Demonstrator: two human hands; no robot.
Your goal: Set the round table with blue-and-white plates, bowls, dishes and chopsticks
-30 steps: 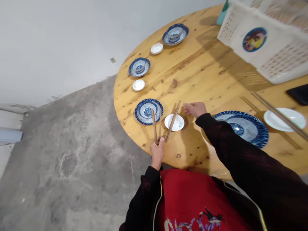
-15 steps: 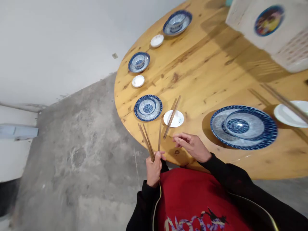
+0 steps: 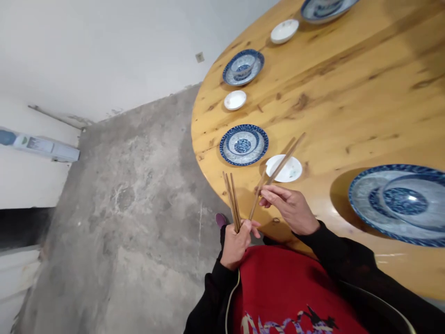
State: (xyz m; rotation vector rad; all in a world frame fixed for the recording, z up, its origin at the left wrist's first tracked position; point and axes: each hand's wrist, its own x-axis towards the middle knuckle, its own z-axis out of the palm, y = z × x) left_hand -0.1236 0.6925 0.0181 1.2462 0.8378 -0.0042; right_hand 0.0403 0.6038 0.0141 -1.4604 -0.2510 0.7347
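**Friend:** What's closest to you?

**Me:** My red top (image 3: 295,290), and just above it my left hand (image 3: 237,246), closed around a bundle of wooden chopsticks (image 3: 232,202) that stand nearly upright, their tips fanned slightly apart.

**Friend:** And your other hand?

**Me:** My right hand (image 3: 290,209) is partly curled, with the thumb and fingers pinched on two wooden chopsticks (image 3: 285,157). A second ago that arm was stretched out across the table, the hand open and beyond the sticks. Now it has drawn back near the table's edge and closed.

**Friend:** Where do those two sticks point?

**Me:** They slant away from me across a white saucer (image 3: 290,171). I can't tell whether they touch it.

**Friend:** What's further out?

**Me:** On the round wooden table (image 3: 365,93), a blue-and-white plate (image 3: 244,144) sits just beside that saucer, and a larger blue-and-white plate (image 3: 399,204) lies to the right, now cut off by the edge of my view. Beyond them are a small white dish (image 3: 235,100) and a blue-and-white bowl on its plate (image 3: 242,67). My head has turned, so the table sits further right, with more of the concrete floor (image 3: 132,195) showing on the left.
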